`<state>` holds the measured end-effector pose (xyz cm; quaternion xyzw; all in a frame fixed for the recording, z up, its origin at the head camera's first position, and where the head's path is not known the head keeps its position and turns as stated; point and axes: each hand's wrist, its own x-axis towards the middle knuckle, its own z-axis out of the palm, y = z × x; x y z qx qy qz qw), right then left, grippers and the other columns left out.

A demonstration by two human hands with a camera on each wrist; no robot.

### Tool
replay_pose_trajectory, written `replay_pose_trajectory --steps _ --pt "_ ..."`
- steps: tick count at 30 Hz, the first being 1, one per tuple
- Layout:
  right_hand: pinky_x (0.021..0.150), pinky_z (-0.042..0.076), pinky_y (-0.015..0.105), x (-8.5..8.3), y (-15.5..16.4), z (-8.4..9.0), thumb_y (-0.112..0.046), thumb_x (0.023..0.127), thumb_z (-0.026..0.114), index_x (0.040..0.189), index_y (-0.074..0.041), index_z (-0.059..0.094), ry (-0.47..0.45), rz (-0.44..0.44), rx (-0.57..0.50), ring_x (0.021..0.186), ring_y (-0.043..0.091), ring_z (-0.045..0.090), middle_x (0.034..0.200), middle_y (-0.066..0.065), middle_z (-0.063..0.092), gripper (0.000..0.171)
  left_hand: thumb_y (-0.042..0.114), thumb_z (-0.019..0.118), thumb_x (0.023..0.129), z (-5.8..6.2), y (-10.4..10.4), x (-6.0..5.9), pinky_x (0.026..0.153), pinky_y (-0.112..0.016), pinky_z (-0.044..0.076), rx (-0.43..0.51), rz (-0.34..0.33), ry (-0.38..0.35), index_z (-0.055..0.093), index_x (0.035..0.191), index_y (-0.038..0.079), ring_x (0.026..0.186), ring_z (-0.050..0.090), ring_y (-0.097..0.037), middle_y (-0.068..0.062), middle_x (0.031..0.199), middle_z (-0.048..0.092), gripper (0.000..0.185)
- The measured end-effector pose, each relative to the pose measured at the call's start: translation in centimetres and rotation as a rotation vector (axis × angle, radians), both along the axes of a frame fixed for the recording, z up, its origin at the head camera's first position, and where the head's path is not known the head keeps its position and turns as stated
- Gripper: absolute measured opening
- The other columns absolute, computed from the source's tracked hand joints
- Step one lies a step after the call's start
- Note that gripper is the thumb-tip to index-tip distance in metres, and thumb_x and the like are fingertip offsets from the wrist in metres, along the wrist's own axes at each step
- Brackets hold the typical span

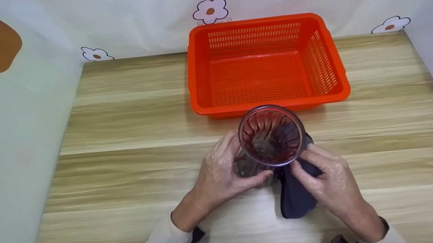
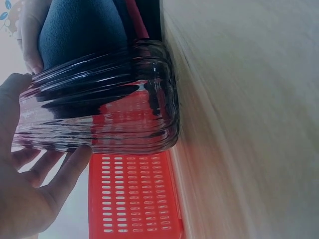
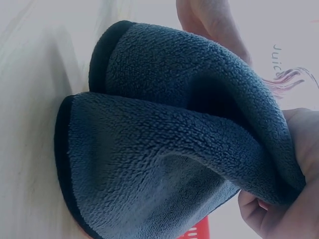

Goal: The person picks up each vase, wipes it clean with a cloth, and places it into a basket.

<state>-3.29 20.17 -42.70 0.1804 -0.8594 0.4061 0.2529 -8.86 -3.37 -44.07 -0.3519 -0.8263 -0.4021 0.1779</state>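
A clear ribbed glass jar (image 1: pixel 270 136) stands upright on the wooden table (image 1: pixel 123 170), its mouth facing the head camera. My left hand (image 1: pixel 223 174) grips the jar's left side, fingers curled round the glass (image 2: pixel 94 114). My right hand (image 1: pixel 322 178) pinches a dark blue-grey fleece cloth (image 1: pixel 295 194) against the jar's right side. The cloth (image 3: pixel 164 144) fills the right wrist view, folded, its lower edge reaching the table. The left hand's fingers (image 2: pixel 55 179) show below the jar in the left wrist view.
An orange perforated plastic basket (image 1: pixel 265 64), empty inside, sits just behind the jar; it also shows as the basket (image 2: pixel 132 199) in the left wrist view. Patterned white walls (image 1: pixel 11 101) close in the table on three sides.
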Motion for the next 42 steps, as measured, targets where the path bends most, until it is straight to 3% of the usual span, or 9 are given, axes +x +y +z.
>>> replay_pose_trajectory --steps 14,21,29,42 --pt "0.078 0.050 0.015 0.3 0.2 -0.7 0.005 0.077 0.081 0.096 -0.011 0.078 -0.038 0.003 0.051 0.085 0.014 0.068 0.098 -0.006 0.072 0.025 0.053 0.084 0.079 -0.4 0.0 0.3 0.096 -0.033 0.051 0.012 -0.003 -0.005 0.056 0.138 0.007 0.110 0.059 -0.015 -0.004 0.125 0.060 0.080" --pt "0.086 0.047 0.012 0.2 0.6 -0.8 0.004 0.076 0.082 0.097 -0.009 0.079 -0.077 -0.015 0.074 0.092 0.017 0.070 0.102 -0.002 0.074 0.024 0.053 0.083 0.080 -0.2 0.1 0.3 0.095 -0.032 0.051 0.005 0.003 -0.002 0.057 0.137 0.007 0.109 0.059 -0.016 -0.004 0.123 0.060 0.077" --pt "0.085 0.048 0.013 0.0 0.8 -1.3 0.001 0.077 0.084 0.098 -0.012 0.079 -0.105 -0.009 0.109 0.094 0.015 0.071 0.102 -0.004 0.075 0.025 0.052 0.083 0.080 -0.1 0.1 0.2 0.095 -0.031 0.051 0.012 0.004 -0.011 0.058 0.134 0.006 0.108 0.059 -0.015 -0.003 0.121 0.061 0.075" --pt "0.075 0.053 0.027 -0.2 1.0 -2.0 -0.004 0.078 0.084 0.090 -0.012 0.078 -0.145 -0.001 0.178 0.085 0.011 0.069 0.093 -0.005 0.074 0.016 0.055 0.082 0.080 -0.1 0.0 0.2 0.096 -0.033 0.051 -0.004 0.015 -0.011 0.057 0.136 0.006 0.109 0.059 -0.015 -0.004 0.123 0.061 0.078"
